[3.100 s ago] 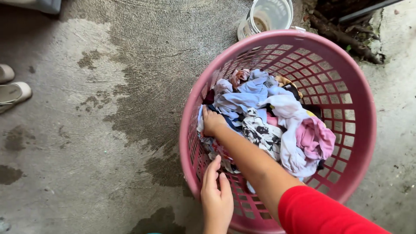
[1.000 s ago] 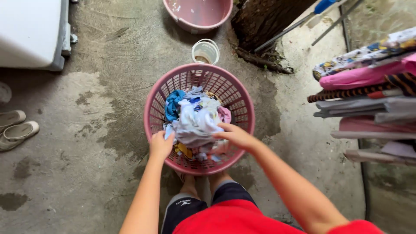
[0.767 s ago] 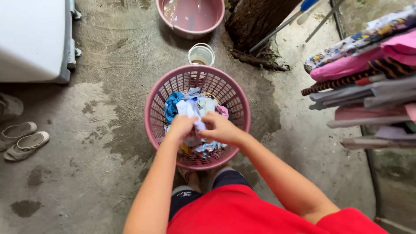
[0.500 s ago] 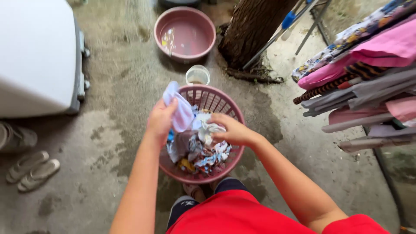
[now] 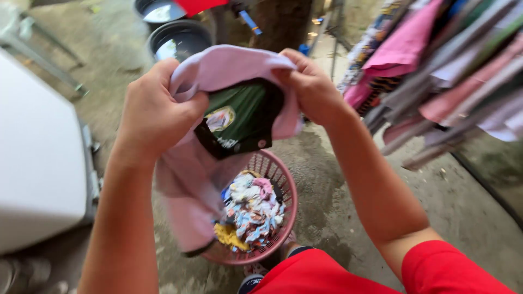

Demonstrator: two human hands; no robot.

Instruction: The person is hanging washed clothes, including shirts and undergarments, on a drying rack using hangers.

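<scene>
1. Head view caught both hands raised in front of the camera, gripping one pale pink garment [image 5: 218,71] between them.
2. Left hand [image 5: 155,111] had its grip closed tight on the garment's left edge, fingers curled over a bunched fold of the cloth.
3. Right hand [image 5: 310,87] was pinching the top right edge, fingertips pressed down on the fabric, thumb tucked under it.
4. Between the two hands the garment was pulled open, and a dark green panel [image 5: 239,120] with a small round pale patch showed on it; I could not tell whether that was lining or print.
5. Rest of the pink cloth hung down below the left hand, draping in front of the near-left rim of the pink laundry basket [image 5: 286,204].
6. That basket stood on the concrete floor [image 5: 338,201], right below the hands and close to the person's feet, with a mixed heap of coloured clothes [image 5: 250,209] inside.
7. White appliance [image 5: 38,163] filled the left side of the view.
8. Off to the right, a rack of hanging laundry [image 5: 436,76] in pink, grey and patterned cloth, blurred.
9. Up top, two dark round tubs [image 5: 177,38] sat on the floor beside a tree trunk [image 5: 280,22].
10. Red sleeve [image 5: 452,269] showed on the right arm.
</scene>
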